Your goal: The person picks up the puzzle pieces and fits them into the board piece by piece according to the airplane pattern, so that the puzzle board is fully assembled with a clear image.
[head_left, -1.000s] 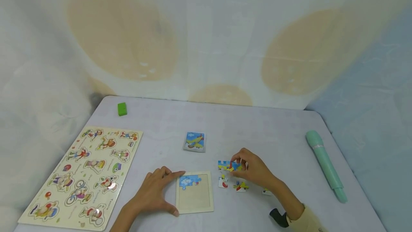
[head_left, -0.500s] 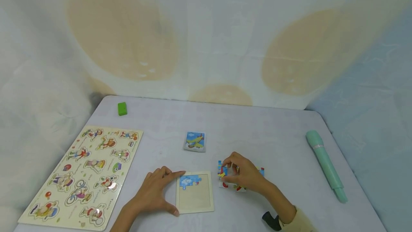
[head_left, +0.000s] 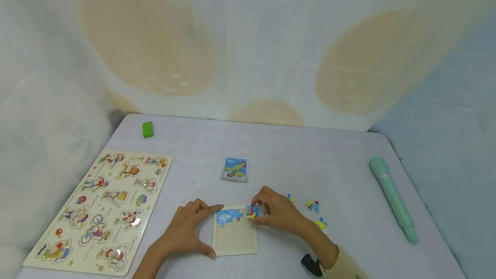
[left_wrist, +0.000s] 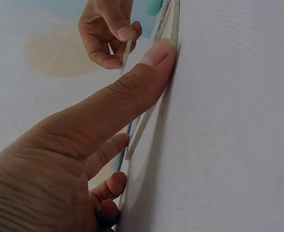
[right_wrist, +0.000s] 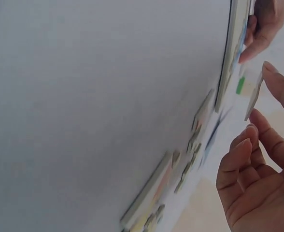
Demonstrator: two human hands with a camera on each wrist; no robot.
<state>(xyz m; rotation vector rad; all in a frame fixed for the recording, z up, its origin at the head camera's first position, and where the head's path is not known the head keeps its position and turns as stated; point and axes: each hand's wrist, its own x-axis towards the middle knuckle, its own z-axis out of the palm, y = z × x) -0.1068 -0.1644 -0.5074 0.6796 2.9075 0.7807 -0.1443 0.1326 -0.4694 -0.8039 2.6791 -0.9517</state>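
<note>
My left hand (head_left: 186,229) rests at the left side of a small square puzzle tray (head_left: 236,243), index finger at its upper left corner and thumb at its lower left. Blue joined puzzle pieces (head_left: 228,216) lie along the tray's top left. My right hand (head_left: 280,212) pinches a puzzle piece (head_left: 252,211), blue with red and yellow, between thumb and index finger over the tray's upper right corner. From the right wrist, that piece (right_wrist: 254,99) appears edge-on, raised above the tray. Loose pieces (head_left: 312,205) lie right of the tray, some hidden behind my right hand.
A picture card of a yellow plane (head_left: 235,169) lies behind the tray. At the left is a large board of printed figures (head_left: 128,197), with a green block (head_left: 148,129) beyond it. A turquoise tube-shaped object (head_left: 393,199) lies at the right.
My right hand has come left from the loose pieces to the tray's upper right, bringing a pinched piece with it. My left hand has stayed at the tray's left side.
</note>
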